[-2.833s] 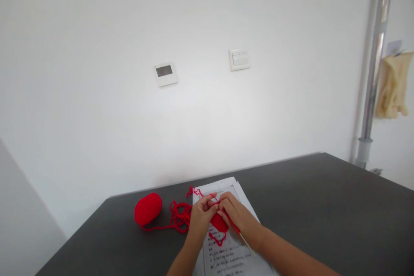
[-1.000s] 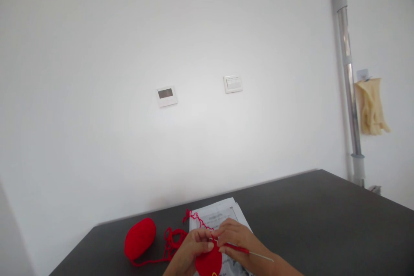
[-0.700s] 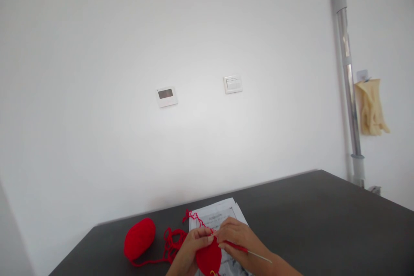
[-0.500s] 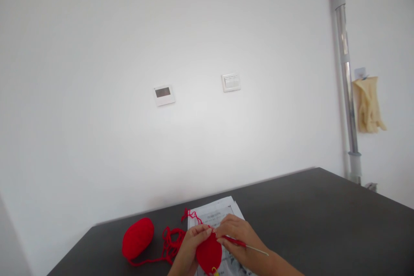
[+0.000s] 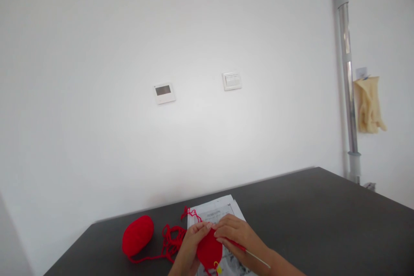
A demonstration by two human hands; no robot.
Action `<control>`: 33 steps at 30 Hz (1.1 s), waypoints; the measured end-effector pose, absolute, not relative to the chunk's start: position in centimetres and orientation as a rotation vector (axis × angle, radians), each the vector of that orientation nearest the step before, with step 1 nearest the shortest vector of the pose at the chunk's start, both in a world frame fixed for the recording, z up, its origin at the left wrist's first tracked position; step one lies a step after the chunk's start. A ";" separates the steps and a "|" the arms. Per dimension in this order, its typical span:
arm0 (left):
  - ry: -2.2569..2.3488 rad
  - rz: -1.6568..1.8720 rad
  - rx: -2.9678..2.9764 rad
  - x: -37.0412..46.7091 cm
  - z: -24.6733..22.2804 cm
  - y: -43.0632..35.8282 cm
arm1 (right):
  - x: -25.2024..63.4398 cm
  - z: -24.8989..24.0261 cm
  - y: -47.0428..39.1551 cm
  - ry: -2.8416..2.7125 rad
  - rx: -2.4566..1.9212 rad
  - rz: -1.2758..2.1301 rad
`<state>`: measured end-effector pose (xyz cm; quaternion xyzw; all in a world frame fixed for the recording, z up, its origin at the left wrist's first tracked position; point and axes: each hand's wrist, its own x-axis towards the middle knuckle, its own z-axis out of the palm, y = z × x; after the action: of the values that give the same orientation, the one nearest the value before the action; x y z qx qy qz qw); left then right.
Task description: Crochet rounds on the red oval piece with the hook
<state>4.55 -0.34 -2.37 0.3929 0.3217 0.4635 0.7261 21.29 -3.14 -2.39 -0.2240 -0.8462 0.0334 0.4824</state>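
A round red crocheted piece (image 5: 209, 251) hangs between my hands, with a yellow marker (image 5: 217, 267) near its lower edge. My left hand (image 5: 193, 241) pinches its upper left edge. In my right hand (image 5: 237, 235) is a crochet hook (image 5: 258, 259) with a red grip; its metal end points down to the right, and its tip at the piece is hidden by my fingers. To the left lies a red yarn ball (image 5: 138, 236), its strand running to a loose tangle of yarn (image 5: 172, 240) beside my left hand.
Printed papers (image 5: 223, 207) lie under my hands on a dark table (image 5: 310, 211). Behind it, the white wall carries a thermostat panel (image 5: 164, 93) and a switch (image 5: 232, 81). At the right are a metal pole (image 5: 349, 95) and hanging yellowish gloves (image 5: 369, 105).
My right fingers have closed in slightly toward my left fingertips at the top of the piece. The yellow marker has shifted a little up and right.
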 end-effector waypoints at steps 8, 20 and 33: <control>0.726 1.034 1.031 4.6 -2.9 0.0 | 21.1 -2.5 -3.4 -1.873 -0.783 0.442; 1.010 1.303 1.153 4.8 -5.2 1.3 | 20.3 -3.5 -3.3 -1.904 -0.799 0.333; 0.700 1.232 0.724 6.5 -2.5 -1.6 | 19.8 -3.5 -4.2 -1.945 -0.831 0.204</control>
<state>6.53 -1.55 -2.48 0.3249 0.3141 0.5529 0.7000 19.80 -4.15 -3.48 -0.3416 -0.7997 0.0839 0.4867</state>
